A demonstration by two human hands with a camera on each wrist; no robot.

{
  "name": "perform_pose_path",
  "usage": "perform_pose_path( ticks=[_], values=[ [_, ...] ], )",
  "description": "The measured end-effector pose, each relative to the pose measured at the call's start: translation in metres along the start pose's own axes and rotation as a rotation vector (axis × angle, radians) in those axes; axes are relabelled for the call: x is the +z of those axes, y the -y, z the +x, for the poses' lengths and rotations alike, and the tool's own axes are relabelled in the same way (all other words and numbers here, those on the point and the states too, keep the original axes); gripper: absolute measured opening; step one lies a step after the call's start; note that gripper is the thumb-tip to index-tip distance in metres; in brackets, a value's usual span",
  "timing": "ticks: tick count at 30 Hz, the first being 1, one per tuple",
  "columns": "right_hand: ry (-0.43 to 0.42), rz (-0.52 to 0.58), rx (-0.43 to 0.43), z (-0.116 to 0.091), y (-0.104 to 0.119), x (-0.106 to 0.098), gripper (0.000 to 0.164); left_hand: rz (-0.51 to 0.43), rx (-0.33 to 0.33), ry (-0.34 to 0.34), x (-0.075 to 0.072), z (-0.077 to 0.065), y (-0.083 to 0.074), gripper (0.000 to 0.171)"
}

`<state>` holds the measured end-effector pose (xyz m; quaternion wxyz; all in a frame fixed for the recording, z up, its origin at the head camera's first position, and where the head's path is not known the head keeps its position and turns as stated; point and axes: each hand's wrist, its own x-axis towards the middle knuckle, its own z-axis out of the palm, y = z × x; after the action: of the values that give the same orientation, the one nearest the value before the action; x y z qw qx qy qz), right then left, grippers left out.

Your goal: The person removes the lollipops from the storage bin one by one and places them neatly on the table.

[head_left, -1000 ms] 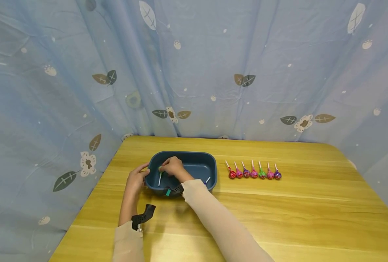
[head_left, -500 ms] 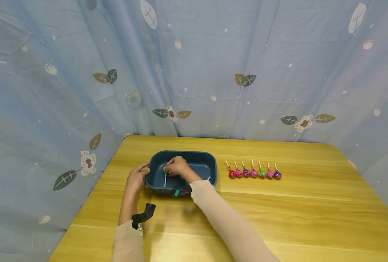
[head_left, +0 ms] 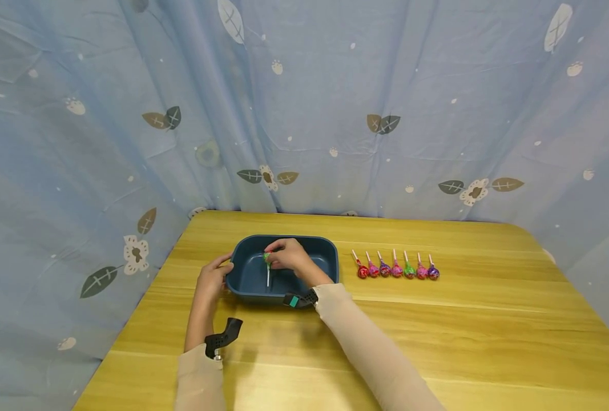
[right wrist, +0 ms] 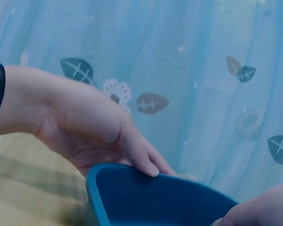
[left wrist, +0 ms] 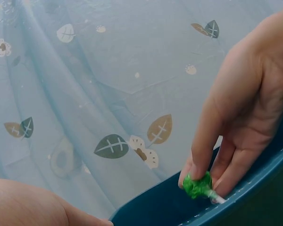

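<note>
A dark blue plastic basin (head_left: pixel 243 275) stands on the left part of the table. Its left rim is held by my left hand (head_left: pixel 213 279), thumb over the edge and fingers along the outer wall. Over the basin, my right hand (head_left: pixel 291 257) pinches a green-wrapped lollipop (left wrist: pixel 197 186) by its candy head, the white stick pointing down toward me in the head view. The right forearm covers the basin's front right corner.
Several wrapped lollipops (head_left: pixel 396 270), red, pink, purple and green, lie in a row right of the basin, sticks pointing away. A patterned blue curtain (head_left: pixel 314 114) hangs behind and left of the wooden table (head_left: pixel 463 342).
My right hand has shifted right and slightly up with the green lollipop. A white stick seen earlier in the basin's right end is now hidden behind the arm. The left hand keeps its place.
</note>
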<state>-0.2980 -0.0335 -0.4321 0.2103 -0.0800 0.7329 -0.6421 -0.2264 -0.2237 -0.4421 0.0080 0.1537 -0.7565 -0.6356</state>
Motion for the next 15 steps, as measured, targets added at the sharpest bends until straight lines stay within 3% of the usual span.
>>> perform_pose_path(
  ticks=[15],
  values=[
    [0.044, -0.011, -0.068, -0.023, 0.006, -0.019, 0.028, 0.007, 0.011, 0.001, 0.000, 0.000, 0.001, 0.041]
  ],
)
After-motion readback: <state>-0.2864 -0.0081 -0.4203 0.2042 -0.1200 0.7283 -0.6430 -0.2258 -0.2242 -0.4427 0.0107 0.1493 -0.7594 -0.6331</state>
